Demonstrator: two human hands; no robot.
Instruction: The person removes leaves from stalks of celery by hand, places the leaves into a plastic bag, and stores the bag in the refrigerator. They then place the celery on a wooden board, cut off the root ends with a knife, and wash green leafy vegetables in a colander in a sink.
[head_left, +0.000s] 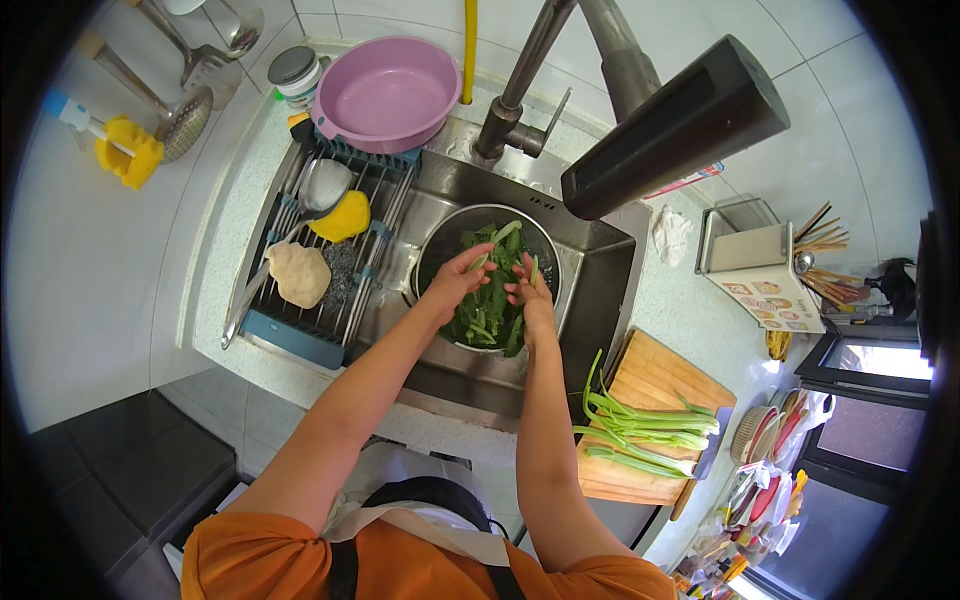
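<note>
A round metal basin (556, 247) stands in the stainless steel sink, with dark leafy greens (491, 300) in it. Over its left part, my left hand (456, 277) pinches a pale green stem between thumb and fingers. My right hand (531, 295) is over the basin's right part, its fingers closed around another pale stem. Leaves lie between and below both hands. To the right of the sink, trimmed green stalks (652, 435) lie on a wooden cutting board (622, 487), beside what looks like a knife blade (716, 442).
A drying rack (292, 337) at the sink's left holds a ladle (326, 187), a yellow sponge (346, 217) and a scouring pad (341, 270). Behind it sits a pink plastic basin (390, 94). The faucet (499, 127) and a large dark cylindrical fixture (675, 127) rise at the back.
</note>
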